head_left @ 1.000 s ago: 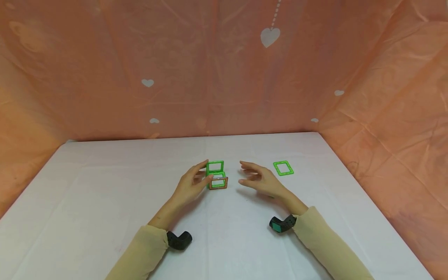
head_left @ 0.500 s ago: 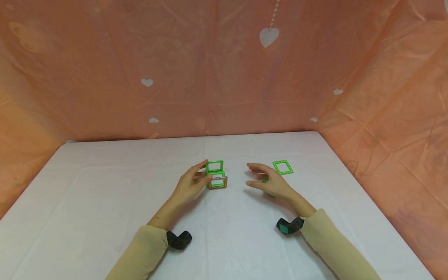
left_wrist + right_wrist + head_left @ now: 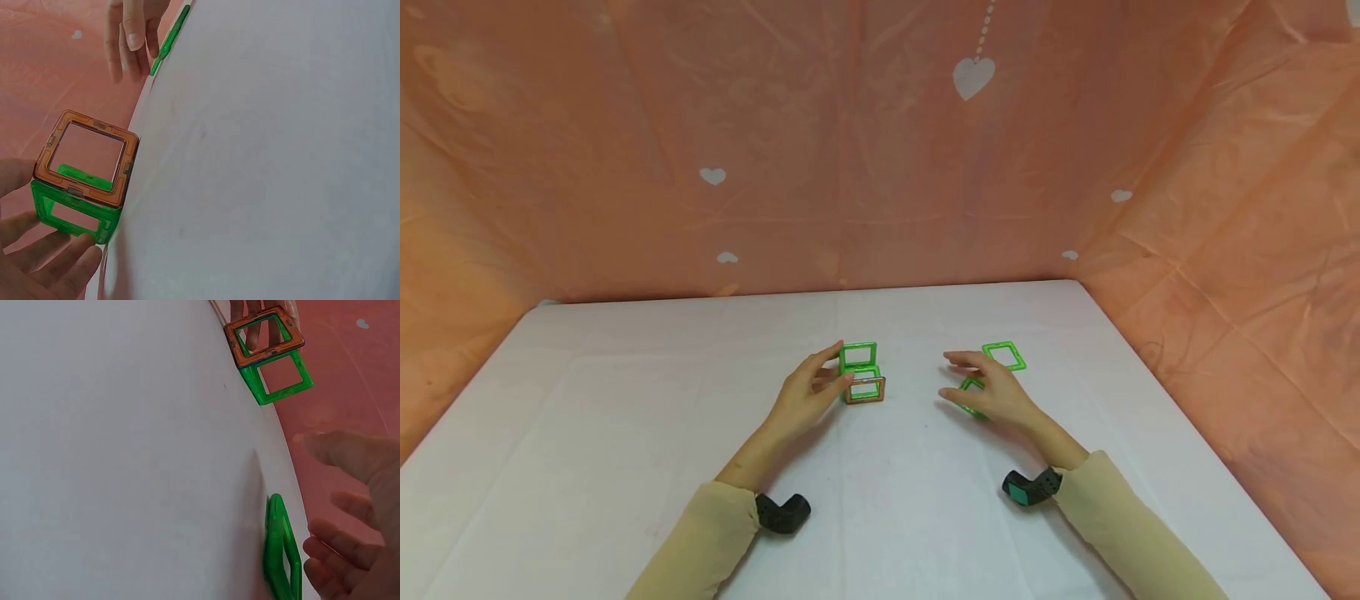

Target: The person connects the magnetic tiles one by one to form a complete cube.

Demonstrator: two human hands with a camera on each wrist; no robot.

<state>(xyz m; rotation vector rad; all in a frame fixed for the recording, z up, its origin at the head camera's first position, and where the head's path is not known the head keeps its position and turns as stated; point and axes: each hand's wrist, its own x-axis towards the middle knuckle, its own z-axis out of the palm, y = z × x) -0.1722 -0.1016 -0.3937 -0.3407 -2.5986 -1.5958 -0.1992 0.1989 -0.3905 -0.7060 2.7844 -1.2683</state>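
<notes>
A small structure of magnetic tiles stands left of the table's middle. Its green square frames (image 3: 75,204) adjoin an orange square frame (image 3: 74,191) on the near side. My left hand (image 3: 805,400) steadies it from the left, thumb by the orange tile and fingers curled along the green side. To the right, my right hand (image 3: 996,396) hovers palm inward, fingers loosely spread and holding nothing. Partly hidden beneath it lies a loose green square tile (image 3: 973,412). Just beyond its knuckles is another green square tile (image 3: 1017,354), partly covered by the hand in the head view.
A white cloth covers the table (image 3: 700,333). Orange curtains (image 3: 850,167) with pale hearts hang behind it and at both sides. Each wrist carries a black camera, such as the right wrist camera (image 3: 1032,487).
My right hand has moved away from the tile structure, rightward to above the loose green tile. The left hand and the structure have kept their place.
</notes>
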